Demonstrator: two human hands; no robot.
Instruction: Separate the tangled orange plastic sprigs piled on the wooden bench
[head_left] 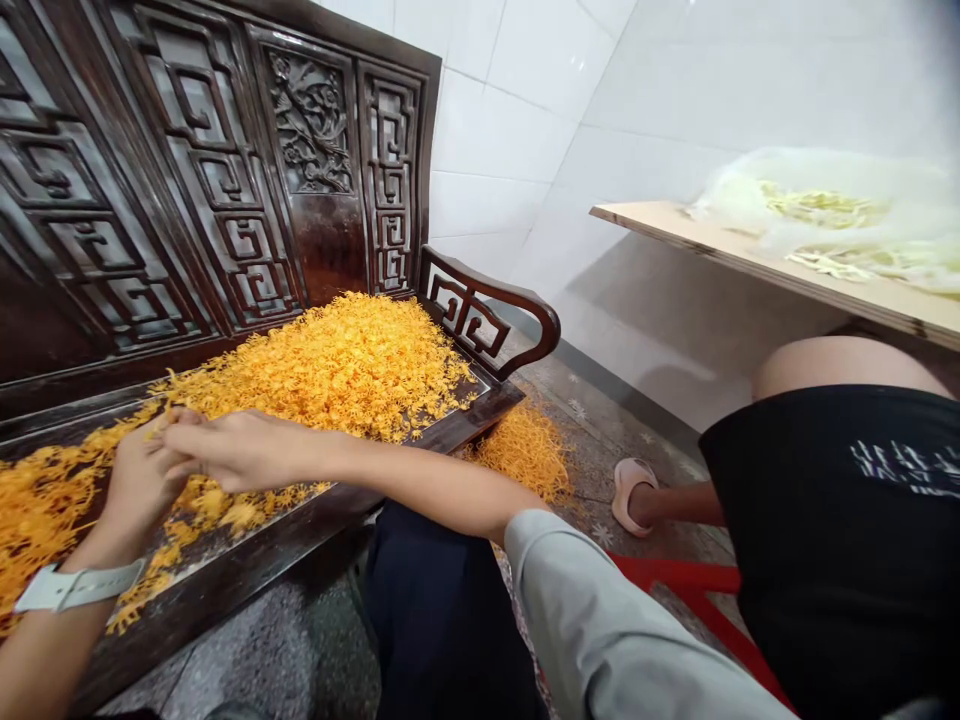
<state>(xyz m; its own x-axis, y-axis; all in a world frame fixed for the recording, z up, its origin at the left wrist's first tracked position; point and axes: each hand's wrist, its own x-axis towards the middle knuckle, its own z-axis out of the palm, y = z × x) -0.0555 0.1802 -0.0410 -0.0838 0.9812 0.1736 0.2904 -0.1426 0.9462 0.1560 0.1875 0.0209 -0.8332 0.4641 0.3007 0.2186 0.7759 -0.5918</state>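
My left hand (pixel 142 470), with a pale watch band on its wrist, and my right hand (pixel 236 450) meet at the fingertips over the left part of a dark carved wooden bench. Both are closed in a pinch. A bit of yellow shows at the fingers, but what they hold is too small and hidden to name. Behind my hands rises a heap of small orange flower-shaped pieces (pixel 352 370), plastic-looking. More orange pieces in thin, branching strands (pixel 37 500) lie to the left, beside my left wrist. Loose pieces (pixel 232 515) are scattered along the seat below my hands.
The bench's curved armrest (pixel 536 340) bounds the heap on the right. On the floor beyond lies a pile of thin orange strands (pixel 525 450). Another person's leg in black shorts (pixel 832 520) is at right, near a board (pixel 652 218) bearing translucent bags (pixel 795 175) and a red frame (pixel 675 573).
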